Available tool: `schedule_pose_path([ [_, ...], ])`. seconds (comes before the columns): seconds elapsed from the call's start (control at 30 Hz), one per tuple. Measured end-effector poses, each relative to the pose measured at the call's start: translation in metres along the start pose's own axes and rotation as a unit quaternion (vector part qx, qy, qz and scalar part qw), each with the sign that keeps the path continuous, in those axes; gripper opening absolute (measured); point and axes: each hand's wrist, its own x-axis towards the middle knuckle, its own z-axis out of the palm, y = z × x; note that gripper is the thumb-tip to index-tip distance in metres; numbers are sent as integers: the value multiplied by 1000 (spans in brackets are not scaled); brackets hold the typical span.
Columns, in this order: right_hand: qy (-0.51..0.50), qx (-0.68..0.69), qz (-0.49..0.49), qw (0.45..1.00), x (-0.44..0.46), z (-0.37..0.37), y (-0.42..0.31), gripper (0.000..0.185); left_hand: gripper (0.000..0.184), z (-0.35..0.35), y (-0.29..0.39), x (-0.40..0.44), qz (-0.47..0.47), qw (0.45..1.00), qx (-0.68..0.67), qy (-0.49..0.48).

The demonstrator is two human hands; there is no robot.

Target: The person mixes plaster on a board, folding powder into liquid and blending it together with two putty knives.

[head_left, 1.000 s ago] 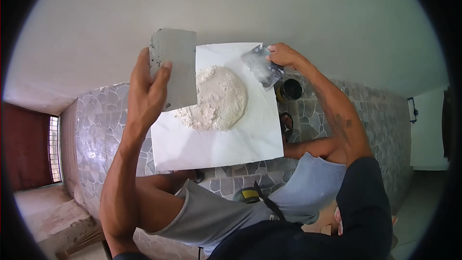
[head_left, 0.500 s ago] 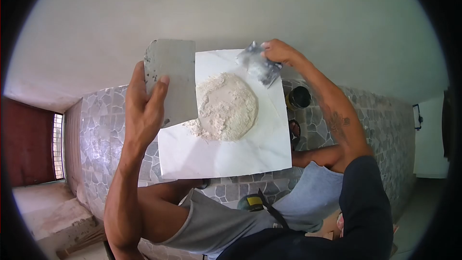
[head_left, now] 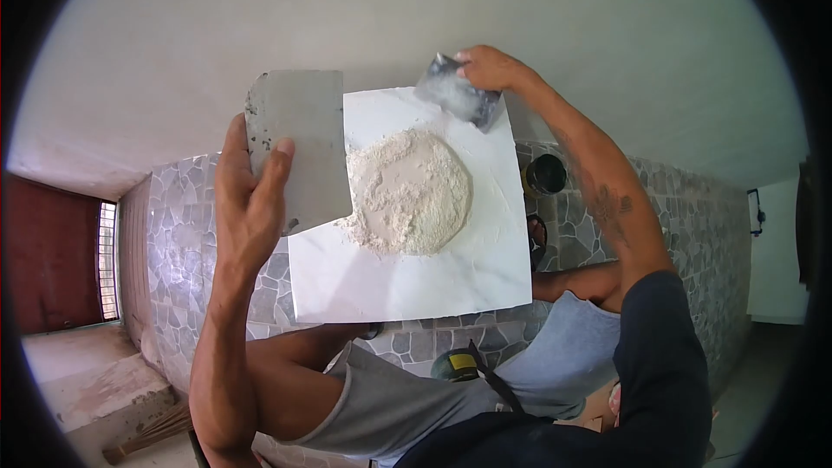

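My left hand (head_left: 251, 195) grips a grey rectangular flat board (head_left: 305, 147) by its left side, thumb across its face; the board's left edge is chipped and dark-spotted. A mound of off-white powder (head_left: 442, 182) with a smooth, damp-looking middle lies right of the board. It rests on a white marbled slab (head_left: 416, 286). Beyond the slab's far right corner, my right hand (head_left: 487, 67) is closed on a flat, squarish dark-grey and white piece (head_left: 459, 95). Motion blurs that piece, and I cannot make out its kind.
A dark round container (head_left: 546, 174) stands on the stone-patterned floor (head_left: 180, 234), right of the slab. A plain wall (head_left: 364, 9) rises behind the slab. Below it, a green-and-yellow round object (head_left: 457, 366) sits between my legs. A reddish door (head_left: 52, 251) is at far left.
My right hand has moved up and slightly left with the dark-grey and white piece, away from the powder. My left hand and the grey board have shifted slightly left.
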Motion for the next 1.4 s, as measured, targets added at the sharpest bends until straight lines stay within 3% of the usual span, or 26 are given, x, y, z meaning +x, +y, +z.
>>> schedule_pose_path([
  [0.13,57,-3,-5,998,13,5,-12,46,47,-2,1,1,-6,1000,-11,-3],
  [0.23,53,-64,6,996,37,17,-14,47,47,-1,2,1,-15,1000,-21,3],
  [0.33,-11,-50,-27,998,32,23,-19,46,47,-3,0,1,-18,999,-34,4],
  [0.47,-43,78,19,996,25,10,-25,45,49,-3,0,0,-12,999,-31,0],
  [0.57,-85,-56,-91,991,21,23,-30,44,52,-7,2,2,-16,1000,-25,-1],
  [0.67,-83,8,-42,996,23,3,-54,38,54,-9,-2,1,-29,999,-31,27],
  [0.7,-30,27,-87,995,47,14,-39,33,54,-11,-1,0,-35,998,-21,39],
  [0.8,6,-44,-201,979,54,9,-76,30,56,-13,-5,0,-31,996,0,80],
  [0.97,-31,-111,-270,956,56,21,-154,43,54,-18,1,4,-21,998,-2,66],
  [1.07,-35,-168,-311,935,74,49,-156,52,51,-17,3,5,-26,997,-11,66],
  [1.17,-100,-208,-251,940,53,37,-172,51,48,-19,3,3,-18,998,-8,65],
  [1.4,-119,-244,-300,915,15,24,-123,42,46,-21,8,-1,-6,998,9,58],
])
